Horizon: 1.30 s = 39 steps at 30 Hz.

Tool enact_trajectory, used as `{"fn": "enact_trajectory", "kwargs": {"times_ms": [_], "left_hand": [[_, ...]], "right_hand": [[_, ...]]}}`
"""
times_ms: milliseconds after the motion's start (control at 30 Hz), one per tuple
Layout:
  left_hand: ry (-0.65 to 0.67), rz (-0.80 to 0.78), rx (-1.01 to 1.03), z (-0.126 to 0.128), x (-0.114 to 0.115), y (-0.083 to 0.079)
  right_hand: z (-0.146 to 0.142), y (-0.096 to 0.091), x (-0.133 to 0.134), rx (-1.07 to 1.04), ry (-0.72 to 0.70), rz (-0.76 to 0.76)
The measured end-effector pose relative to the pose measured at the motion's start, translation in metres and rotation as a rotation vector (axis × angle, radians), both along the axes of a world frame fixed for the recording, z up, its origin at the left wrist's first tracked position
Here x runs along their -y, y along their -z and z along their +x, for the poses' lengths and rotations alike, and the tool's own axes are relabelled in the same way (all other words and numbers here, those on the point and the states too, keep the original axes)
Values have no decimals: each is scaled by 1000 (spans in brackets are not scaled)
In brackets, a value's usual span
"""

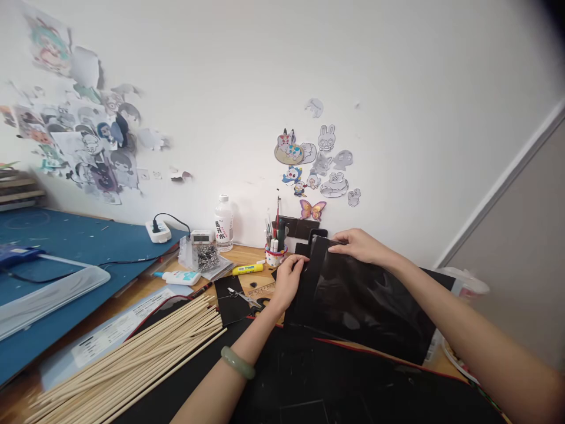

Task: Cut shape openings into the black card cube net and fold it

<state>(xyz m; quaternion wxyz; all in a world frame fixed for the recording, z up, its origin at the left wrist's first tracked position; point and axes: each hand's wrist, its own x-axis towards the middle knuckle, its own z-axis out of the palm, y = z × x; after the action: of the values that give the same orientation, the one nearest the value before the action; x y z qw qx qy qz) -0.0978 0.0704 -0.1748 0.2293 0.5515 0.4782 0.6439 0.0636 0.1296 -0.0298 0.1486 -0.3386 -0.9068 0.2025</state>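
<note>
Near the wall, my right hand (358, 245) pinches the upper edge of a glossy black sheet (371, 288), which looks covered in clear plastic. The sheet stands tilted above the table. At its left side runs a matte black strip (316, 265). My left hand (289, 281) has its fingers curled and pressed together at that side edge. A green bangle (237, 362) circles the left wrist. Below lies a larger black surface (335, 383). Beside the left forearm are scissors (249, 298) with dark handles.
Thin wooden sticks (145, 359) lie bundled at the left. A glue bottle (180, 277), a yellow tube (248, 269), a pen cup (275, 254) and a water bottle (224, 224) stand or lie toward the wall. A blue board (66, 235) carries a power strip (158, 231).
</note>
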Motion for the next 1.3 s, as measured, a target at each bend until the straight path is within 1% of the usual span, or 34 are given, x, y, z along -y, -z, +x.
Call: {"fn": "enact_trajectory", "kwargs": {"times_ms": [67,133,200,267,333,400,500,633,733,833,933,1100,1200,1300], "left_hand": [[12,-22,-15,-3,-5,5],[-3,-30,-13,-5,-7,7],[-31,-27,18,-5,-4,4],[-35,-19,72,-4,0,-2],[16,-18,128,-2,5,-10],[102,-35,179,0,8,-17],[208,-77,266,4,10,-23],[297,-97,422,7,15,-29],[370,-92,524,8,22,-39],[433,-88,577,10,29,-49],[447,-68,575,12,34,-55],[373,57,498,12,38,-60],[354,98,372,10,42,-62],[378,74,207,7,50,-65]], "right_hand": [[0,1,-1,14,-14,-6],[0,2,-1,22,-27,-11],[-1,3,0,26,-35,-13],[-2,3,1,27,-38,-13],[-3,4,2,28,-41,-18],[-3,4,2,26,-46,-26],[-4,1,4,14,-54,-35],[-1,-8,11,-21,-64,-53],[3,-15,21,-64,-77,-84],[8,-19,29,-110,-90,-107],[13,-20,34,-136,-85,-111],[18,-23,41,-173,-90,-161],[20,-26,45,-190,-83,-156],[21,-27,48,-196,-89,-144]]}}
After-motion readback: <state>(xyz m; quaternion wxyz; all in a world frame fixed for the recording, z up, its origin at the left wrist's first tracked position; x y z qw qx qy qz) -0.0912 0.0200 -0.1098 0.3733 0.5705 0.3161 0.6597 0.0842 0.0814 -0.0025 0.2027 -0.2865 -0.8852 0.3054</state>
